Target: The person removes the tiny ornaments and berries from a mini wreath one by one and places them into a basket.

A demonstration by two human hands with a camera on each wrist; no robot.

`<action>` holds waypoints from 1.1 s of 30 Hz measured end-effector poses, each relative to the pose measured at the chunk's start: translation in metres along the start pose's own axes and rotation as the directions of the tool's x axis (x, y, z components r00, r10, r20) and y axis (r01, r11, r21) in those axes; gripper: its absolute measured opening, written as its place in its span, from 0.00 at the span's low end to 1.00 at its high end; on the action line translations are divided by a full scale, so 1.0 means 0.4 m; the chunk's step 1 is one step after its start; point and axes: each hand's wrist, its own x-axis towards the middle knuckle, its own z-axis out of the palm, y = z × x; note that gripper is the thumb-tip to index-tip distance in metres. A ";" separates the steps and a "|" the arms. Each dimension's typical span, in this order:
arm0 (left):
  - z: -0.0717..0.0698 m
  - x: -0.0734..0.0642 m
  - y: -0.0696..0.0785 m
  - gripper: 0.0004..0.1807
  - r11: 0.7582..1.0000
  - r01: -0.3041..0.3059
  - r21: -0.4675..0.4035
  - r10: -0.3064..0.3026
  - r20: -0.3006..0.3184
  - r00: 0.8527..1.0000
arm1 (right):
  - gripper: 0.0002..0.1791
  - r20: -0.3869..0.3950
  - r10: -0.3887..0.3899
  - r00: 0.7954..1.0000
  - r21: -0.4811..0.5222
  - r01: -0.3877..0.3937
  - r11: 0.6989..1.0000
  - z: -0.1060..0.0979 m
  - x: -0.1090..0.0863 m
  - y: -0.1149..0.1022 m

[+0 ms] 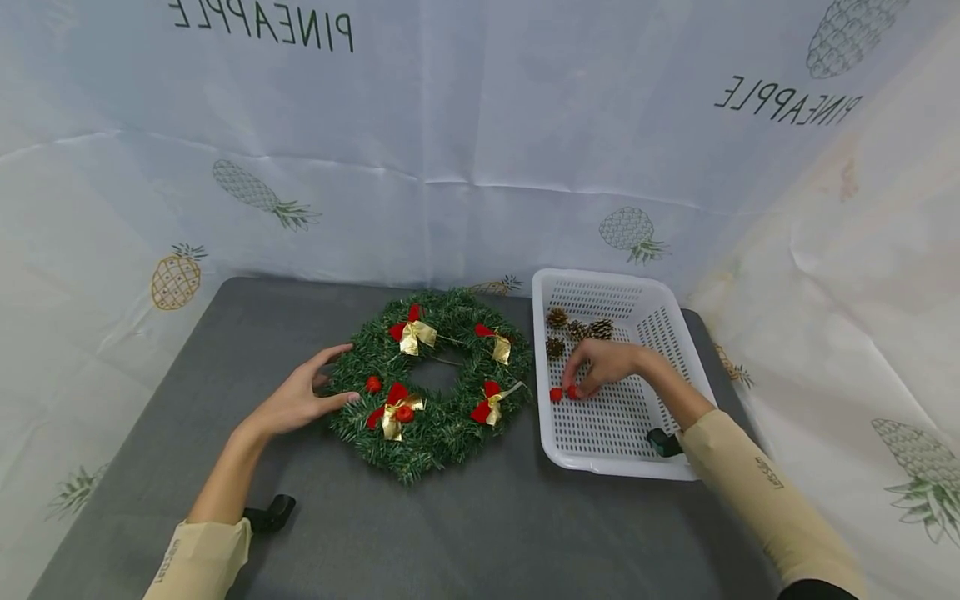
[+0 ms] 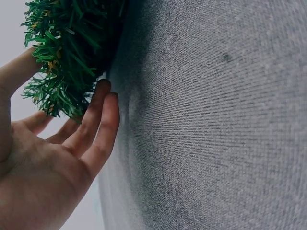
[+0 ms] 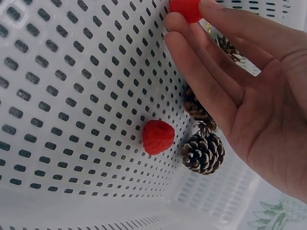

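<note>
A green wreath (image 1: 450, 454) with red-and-gold bows lies on the dark table. Two red berries, one of them this berry (image 1: 373, 384), sit among its needles. My left hand (image 1: 296, 400) touches the wreath's left edge with fingers spread and relaxed; in the left wrist view its fingertips rest against the green tips (image 2: 57, 91). Inside the white basket (image 1: 551, 433), my right hand (image 1: 603, 364) pinches a red raspberry (image 3: 186, 9) between thumb and fingertips. Another raspberry (image 3: 158, 137) lies loose on the basket floor close by.
Several pine cones (image 1: 600, 329) lie toward the back of the basket, which stands right of the wreath. Its raised walls surround my right hand. A pineapple-print sheet (image 1: 465, 125) hangs behind the table (image 1: 450, 533).
</note>
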 end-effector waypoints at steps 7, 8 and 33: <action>-0.002 -0.002 0.005 0.49 1.000 -0.010 0.005 0.010 0.001 1.000 | 0.12 -0.018 -0.045 0.999 0.011 0.045 0.999 -0.010 -0.011 -0.005; -0.002 -0.003 0.004 0.49 1.000 -0.010 0.004 0.010 0.001 1.000 | 0.12 -0.022 -0.048 0.999 0.009 0.048 0.999 -0.013 -0.013 -0.006; 0.001 -0.007 0.013 0.48 1.000 0.002 0.013 -0.002 -0.007 1.000 | 0.10 -0.167 -0.154 0.974 0.068 0.167 0.984 -0.088 -0.088 -0.165</action>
